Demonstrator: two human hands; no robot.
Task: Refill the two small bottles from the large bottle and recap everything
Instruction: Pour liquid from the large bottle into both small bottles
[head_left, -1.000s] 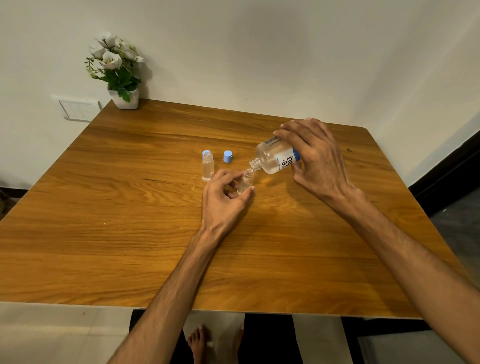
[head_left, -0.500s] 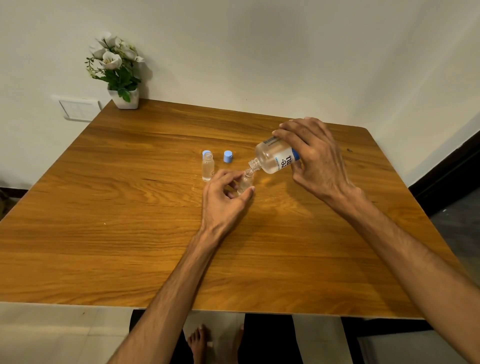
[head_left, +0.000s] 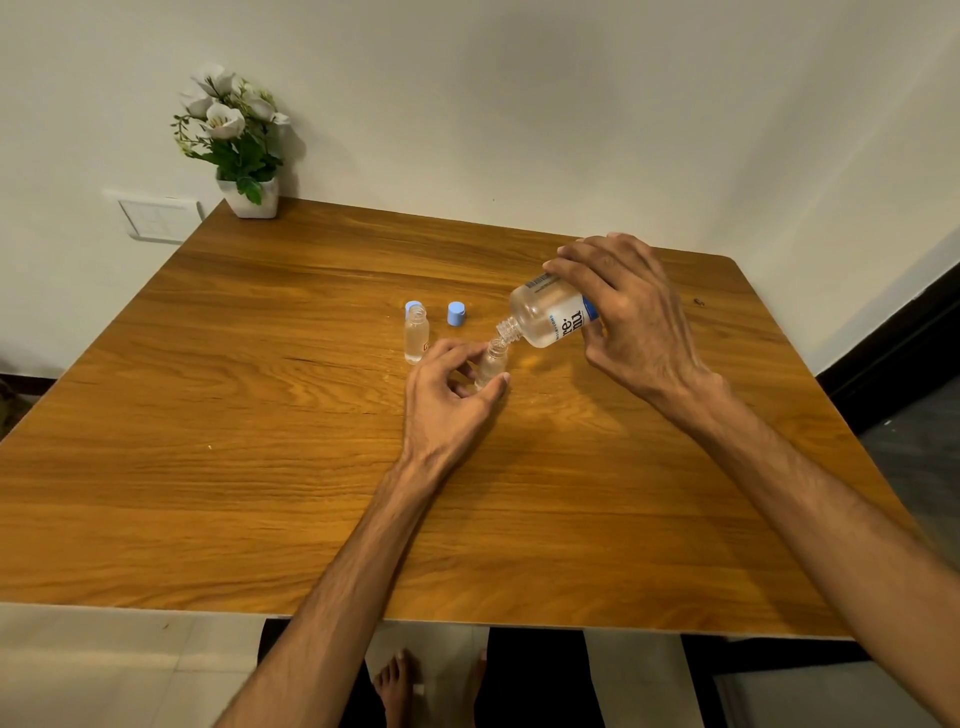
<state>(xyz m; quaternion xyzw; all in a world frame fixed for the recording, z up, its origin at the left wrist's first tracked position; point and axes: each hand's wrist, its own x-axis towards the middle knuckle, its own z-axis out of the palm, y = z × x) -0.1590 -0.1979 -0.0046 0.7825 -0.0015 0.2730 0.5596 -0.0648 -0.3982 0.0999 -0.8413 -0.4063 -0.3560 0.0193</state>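
My right hand (head_left: 631, 317) grips the large clear bottle (head_left: 545, 317), which is tilted with its open neck down and to the left. Its mouth sits just over the mouth of a small clear bottle (head_left: 491, 364). My left hand (head_left: 447, 400) holds that small bottle between thumb and fingers on the wooden table (head_left: 260, 415). A second small bottle (head_left: 415, 335) stands open and upright to the left, with clear liquid inside. One blue cap (head_left: 456, 314) lies behind the bottles, another blue cap (head_left: 412, 305) shows just behind the second bottle.
A white pot of white flowers (head_left: 244, 150) stands at the table's far left corner. A wall switch plate (head_left: 156, 218) is on the wall to the left. My bare feet show on the tiled floor under the near edge.
The large bottle has tipped slightly further over the small bottle. Both hands stay in the same places.
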